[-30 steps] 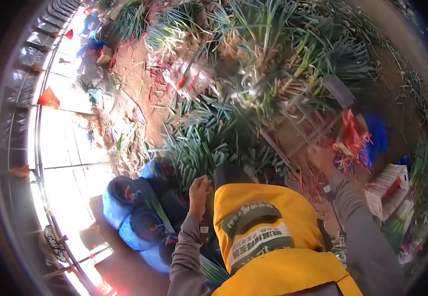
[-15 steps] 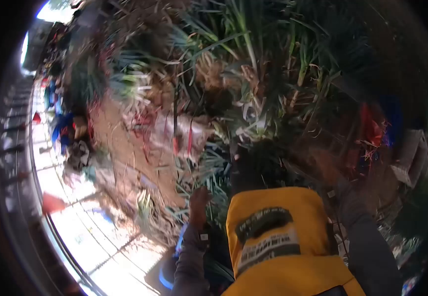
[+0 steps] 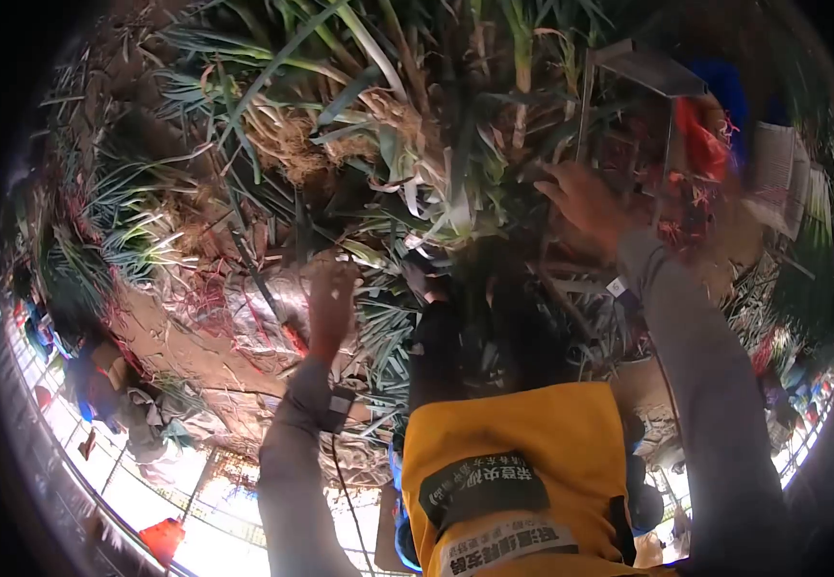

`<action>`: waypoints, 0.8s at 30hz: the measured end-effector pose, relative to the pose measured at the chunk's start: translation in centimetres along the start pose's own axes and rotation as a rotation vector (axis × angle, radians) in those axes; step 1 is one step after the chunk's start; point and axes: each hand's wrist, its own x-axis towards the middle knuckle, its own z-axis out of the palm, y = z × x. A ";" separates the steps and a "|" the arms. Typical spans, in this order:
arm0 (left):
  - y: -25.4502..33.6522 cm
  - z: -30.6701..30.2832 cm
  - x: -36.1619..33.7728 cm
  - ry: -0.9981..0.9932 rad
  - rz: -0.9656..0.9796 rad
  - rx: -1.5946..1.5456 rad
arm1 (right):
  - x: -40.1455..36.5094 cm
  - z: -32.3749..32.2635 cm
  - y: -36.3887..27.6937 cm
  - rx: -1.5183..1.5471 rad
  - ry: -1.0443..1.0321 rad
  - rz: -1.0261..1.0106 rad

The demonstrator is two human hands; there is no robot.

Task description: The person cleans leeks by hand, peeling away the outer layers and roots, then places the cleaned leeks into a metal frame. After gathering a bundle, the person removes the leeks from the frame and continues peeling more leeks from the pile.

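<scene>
My left hand (image 3: 330, 298) is raised beside a pale sack (image 3: 253, 313) with red strings on the ground. Blur hides what its fingers do. A long dark stick-like thing with a red end (image 3: 292, 338) slants across the sack close to this hand. My right hand (image 3: 588, 204) reaches forward with fingers stretched and apart, nothing visible in them. Just ahead of it lie large green onions (image 3: 460, 202), partly peeled, with leaves scattered about. More green onions with earthy roots (image 3: 306, 144) are heaped beyond both hands.
A metal frame (image 3: 647, 67) stands ahead right, near a red plastic bag (image 3: 700, 139) and a pale box (image 3: 772, 178). Green onions lie in rows (image 3: 806, 274) at far right. A person (image 3: 95, 380) is low at far left. My yellow apron (image 3: 513, 423) fills the bottom.
The view has turned and levelled. Both my hands have risen forward; the right one now shows clearly with its fingers spread. The left one has moved up beside the sack.
</scene>
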 end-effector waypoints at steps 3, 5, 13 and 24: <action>-2.2 -1.5 3.4 -0.077 -0.161 -0.110 | 0.8 1.5 3.6 -0.080 -0.029 -0.010; -6.0 -0.4 6.3 -0.058 -0.332 -0.094 | 0.4 4.2 8.3 -0.073 -0.203 -0.182; -17.9 12.6 11.6 -0.263 -0.179 -0.270 | 10.6 15.2 14.0 0.133 -0.054 -0.030; -22.6 26.8 12.2 -0.038 -0.407 -0.246 | 20.7 31.6 9.8 0.323 0.235 0.279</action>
